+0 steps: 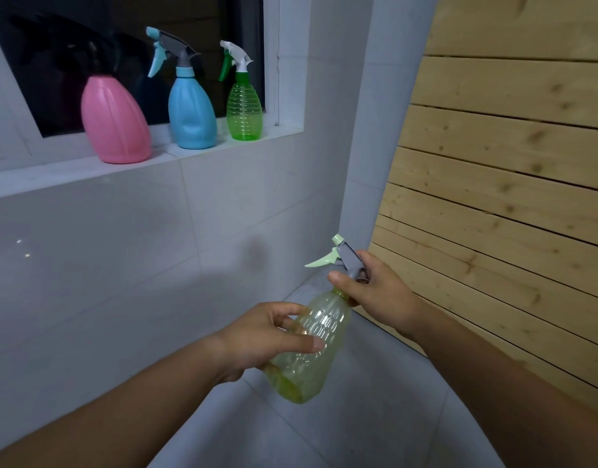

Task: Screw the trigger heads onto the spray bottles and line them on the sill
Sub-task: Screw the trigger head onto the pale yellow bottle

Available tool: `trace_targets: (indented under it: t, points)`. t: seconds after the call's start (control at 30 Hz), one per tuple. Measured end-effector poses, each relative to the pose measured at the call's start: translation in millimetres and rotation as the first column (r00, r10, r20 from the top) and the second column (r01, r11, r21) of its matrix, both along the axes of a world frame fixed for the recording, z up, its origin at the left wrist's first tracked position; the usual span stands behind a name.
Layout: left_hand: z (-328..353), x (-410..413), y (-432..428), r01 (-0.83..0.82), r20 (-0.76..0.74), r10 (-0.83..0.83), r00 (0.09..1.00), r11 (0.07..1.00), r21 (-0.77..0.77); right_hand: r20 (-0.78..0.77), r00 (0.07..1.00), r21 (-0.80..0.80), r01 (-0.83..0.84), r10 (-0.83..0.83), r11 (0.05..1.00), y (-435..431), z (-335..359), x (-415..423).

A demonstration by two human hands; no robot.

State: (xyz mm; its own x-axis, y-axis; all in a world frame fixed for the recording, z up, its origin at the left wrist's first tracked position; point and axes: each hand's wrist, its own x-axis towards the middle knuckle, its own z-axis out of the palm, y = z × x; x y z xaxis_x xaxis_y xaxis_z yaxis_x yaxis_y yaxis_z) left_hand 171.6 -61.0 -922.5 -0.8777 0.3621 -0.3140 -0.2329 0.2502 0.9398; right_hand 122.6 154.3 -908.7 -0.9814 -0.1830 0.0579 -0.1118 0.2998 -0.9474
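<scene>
Holding item: yellow bottle (313, 346), translucent, tilted with its neck up and to the right, carried in mid-air over grey floor tiles (375, 417); left hand (260, 339) wrapped round the lower body, fingers curled across the front and thumb above; right hand (375, 292) closed on the trigger head (346, 260) at the neck, thumb pressed against the collar, pale green lever and nozzle pointing left; whether the head is fully threaded cannot be told.

Sill (71, 173): white, upper left, below a dark window (128, 15); three bottles in a row, apart from one another.
- Pink bottle (115, 123): opaque, leftmost, largest; its head is dark and hard to make out against the glass.
- Blue bottle (191, 111): opaque, middle, with a grey-and-blue head fitted, lever facing left.
- Green bottle (244, 109): clear, ribbed, rightmost and smallest, with a white-and-green head fitted, lever facing left.

Surroundings: white tiled wall (122, 265) under the sill; wooden slats (513, 163) on the right, running behind the right forearm; the yellow bottle is well below and right of the sill, near the corner where tiles meet slats.
</scene>
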Motion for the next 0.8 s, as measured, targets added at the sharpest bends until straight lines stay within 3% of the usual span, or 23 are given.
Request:
trace_targets:
  t: [0.17, 0.37, 0.53, 0.8]
  points:
    - [1, -2, 0, -0.033, -0.004, 0.033, 0.999, 0.999, 0.009, 0.063, 0.99, -0.174, -0.111, 0.124, 0.979, 6, 6, 0]
    - [-1, -1, 2, -0.012, 0.003, 0.012, 1.0, 1.0, -0.006, 0.009, 1.0, -0.044, 0.024, -0.023, 0.999, -1, 1, -1]
    - [3, -1, 4, -0.053, 0.004, 0.053, 0.999, 0.998, 0.023, 0.1, 0.994, -0.281, -0.003, 0.032, 0.96, 1, 7, -2]
    - [7, 1, 7, -0.064, -0.037, 0.067, 0.997, 0.996, 0.063, 0.19, 0.976, -0.532, 0.011, 0.107, 0.846, -5, 8, 1]
